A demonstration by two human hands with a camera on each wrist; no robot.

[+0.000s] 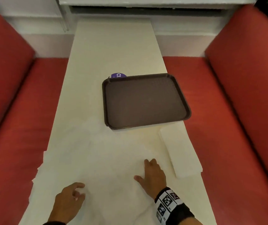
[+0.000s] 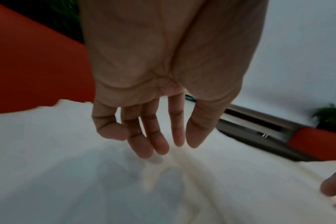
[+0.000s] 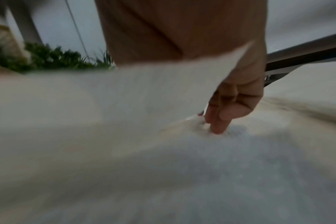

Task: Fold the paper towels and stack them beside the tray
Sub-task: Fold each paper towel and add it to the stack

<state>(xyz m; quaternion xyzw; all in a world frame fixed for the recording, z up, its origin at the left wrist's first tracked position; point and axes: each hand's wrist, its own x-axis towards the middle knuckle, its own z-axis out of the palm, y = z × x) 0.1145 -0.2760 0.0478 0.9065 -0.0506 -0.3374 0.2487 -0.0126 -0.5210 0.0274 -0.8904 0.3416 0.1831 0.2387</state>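
Both hands are working low over a white table [image 1: 113, 51], above an unfolded paper towel [image 1: 107, 172] that is spreading across the near end of it. The left hand [image 1: 70, 200] is hovering just over the sheet with its palm turned down; in the left wrist view its fingers [image 2: 142, 136] are hanging loosely apart and slightly bent, holding nothing, their tips close to the paper. The right hand [image 1: 152, 176] is reaching further forward, wrist wearing a black band with printed markers [image 1: 169, 202], thumb splayed to the side. In the right wrist view its fingertips [image 3: 218, 127] are pressing down onto the towel while a raised flap of the sheet is crossing in front of the palm; whether any finger is pinching that flap cannot be told through the blur. Beyond the hands, a brown tray [image 1: 144, 101] is sitting on the right half of the table, and a folded paper towel [image 1: 178, 151] is lying just beside its near edge, along the table's right side. Red bench seats [image 1: 16, 111] are flanking the table.
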